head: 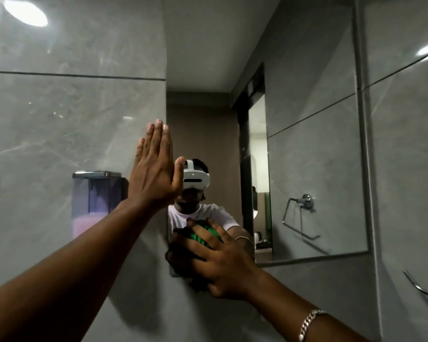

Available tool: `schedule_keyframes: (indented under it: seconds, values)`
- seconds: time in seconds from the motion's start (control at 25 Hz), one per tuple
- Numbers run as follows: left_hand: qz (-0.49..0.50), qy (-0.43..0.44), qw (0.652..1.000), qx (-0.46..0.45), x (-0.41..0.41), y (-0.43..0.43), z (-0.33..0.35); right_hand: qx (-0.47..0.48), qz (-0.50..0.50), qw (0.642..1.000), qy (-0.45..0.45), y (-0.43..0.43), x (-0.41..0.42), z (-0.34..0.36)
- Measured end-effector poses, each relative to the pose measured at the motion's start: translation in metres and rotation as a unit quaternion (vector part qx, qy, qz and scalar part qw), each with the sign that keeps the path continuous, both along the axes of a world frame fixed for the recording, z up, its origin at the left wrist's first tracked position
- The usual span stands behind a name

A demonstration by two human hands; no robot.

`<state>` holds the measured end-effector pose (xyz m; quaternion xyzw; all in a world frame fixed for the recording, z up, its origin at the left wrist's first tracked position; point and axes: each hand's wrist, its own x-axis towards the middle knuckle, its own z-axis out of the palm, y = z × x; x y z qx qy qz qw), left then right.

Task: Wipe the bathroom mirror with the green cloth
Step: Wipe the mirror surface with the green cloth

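right hand bunches green cloth against mirror corner, 7 o'clock, to scrub | left hand flat, fingers together, bracing on wall

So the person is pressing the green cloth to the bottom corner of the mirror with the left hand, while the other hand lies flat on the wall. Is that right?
Not quite: the head view shows the right hand pressing the green cloth to the bottom corner of the mirror. The left hand is the one lying flat on the wall.
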<state>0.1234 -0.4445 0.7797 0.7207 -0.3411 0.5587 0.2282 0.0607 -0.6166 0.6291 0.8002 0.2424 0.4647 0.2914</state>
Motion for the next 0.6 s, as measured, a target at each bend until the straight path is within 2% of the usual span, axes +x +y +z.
schedule_keyframes:
  seconds: [0.16,0.28,0.36,0.44,0.48,0.56,0.6]
  values:
    - [0.008,-0.053,0.998,0.015,-0.001,-0.008,0.011,0.133,0.004,0.988,-0.075,-0.014,-0.004,0.089]
    - [0.020,-0.084,0.996,0.030,-0.010,-0.024,0.022,0.267,-0.004,0.952,-0.150,-0.028,-0.015,0.161]
    - [0.015,-0.100,0.994,0.030,-0.018,-0.040,0.030,0.369,-0.002,0.909,-0.193,-0.036,-0.021,0.175]
    - [-0.011,-0.123,0.992,0.029,-0.025,-0.057,0.035,0.426,0.010,0.880,-0.211,-0.040,-0.022,0.148]
    - [-0.023,-0.137,0.990,0.028,-0.026,-0.063,0.035,0.405,0.010,0.892,-0.198,-0.042,-0.022,0.122]
    - [-0.033,-0.148,0.988,0.032,-0.031,-0.078,0.034,0.286,-0.024,0.947,-0.142,-0.056,-0.025,0.061]
    - [-0.034,-0.147,0.988,0.033,-0.033,-0.085,0.035,0.239,-0.034,0.963,-0.121,-0.068,-0.029,0.036]
